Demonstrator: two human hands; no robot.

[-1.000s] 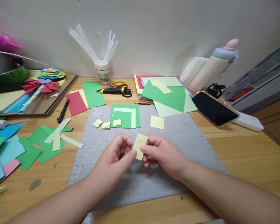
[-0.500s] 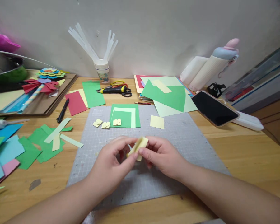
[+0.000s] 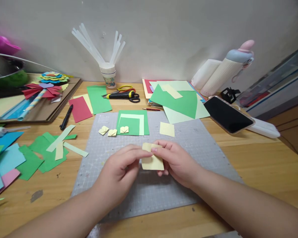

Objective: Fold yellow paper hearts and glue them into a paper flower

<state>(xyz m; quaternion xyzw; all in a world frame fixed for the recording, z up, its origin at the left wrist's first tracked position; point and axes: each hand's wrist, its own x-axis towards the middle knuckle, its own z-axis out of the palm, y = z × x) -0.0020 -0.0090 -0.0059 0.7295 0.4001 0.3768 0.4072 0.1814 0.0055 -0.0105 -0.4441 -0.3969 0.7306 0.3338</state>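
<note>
Above the grey cutting mat (image 3: 169, 195), a small pale yellow paper square (image 3: 152, 162) lies spread out between both hands, with a crease across its upper part. My right hand (image 3: 175, 158) pinches its right side, thumb on top and fingers beneath. From the other side my left hand (image 3: 124, 165) has its index finger laid across the face of the paper, its other fingers curled at the left edge. Three small folded yellow paper hearts (image 3: 112, 133) rest beyond my left hand, one of them on stacked green squares (image 3: 129, 127). Another yellow square (image 3: 167, 129) lies flat beyond my right hand.
Green paper scraps (image 3: 49, 155) and a black pen (image 3: 66, 117) lie left. Behind the mat are a box cutter (image 3: 120, 95), scissors (image 3: 134, 98) and a cup of white strips (image 3: 109, 77). A paper pile (image 3: 176, 102), phone (image 3: 228, 114) and bottle (image 3: 223, 72) occupy the right.
The yellow paper has gone from folded and tilted to opened out, facing up. My left thumb has come off its front, and my left index finger now reaches across it.
</note>
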